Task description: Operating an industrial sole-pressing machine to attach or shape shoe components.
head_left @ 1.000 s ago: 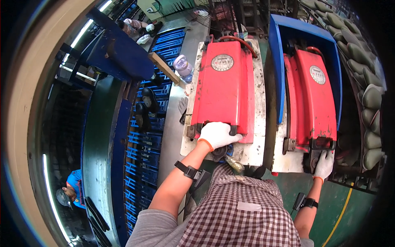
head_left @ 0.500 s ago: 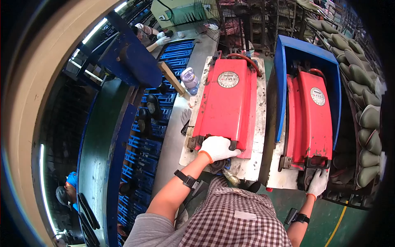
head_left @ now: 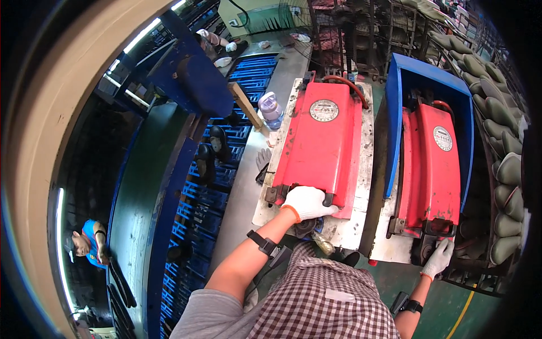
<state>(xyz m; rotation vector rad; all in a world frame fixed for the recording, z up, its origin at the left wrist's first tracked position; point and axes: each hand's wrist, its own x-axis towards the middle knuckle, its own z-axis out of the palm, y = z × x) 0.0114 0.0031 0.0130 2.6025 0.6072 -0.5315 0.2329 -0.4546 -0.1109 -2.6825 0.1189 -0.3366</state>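
Note:
My left hand (head_left: 306, 203), in a white knitted glove with an orange cuff, is closed over the black handle (head_left: 328, 199) at the near end of a red press cover (head_left: 322, 147). Its palm hides most of that handle, and the fingertips are out of sight. To the right, a second, narrower red press cover (head_left: 433, 169) sits inside a blue hood (head_left: 432, 73). Below its near end is my gloved right hand (head_left: 438, 261), fingers stretched up beside the black handle (head_left: 439, 227). Whether they touch it is hard to tell.
Left of the presses runs a metal bench (head_left: 240, 186) with a purple-lidded bottle (head_left: 270, 110) and a grey glove (head_left: 263, 159). Dark shoes (head_left: 219, 143) lie on a blue slatted conveyor (head_left: 254, 73). Greenish insoles (head_left: 507, 200) fill a rack at right. Co-workers are at far left and top.
The whole view has shifted, so the presses appear further right and slightly lower. My right hand has come down off the narrow press's handle. My left hand keeps its hold. The lower-left co-worker has turned.

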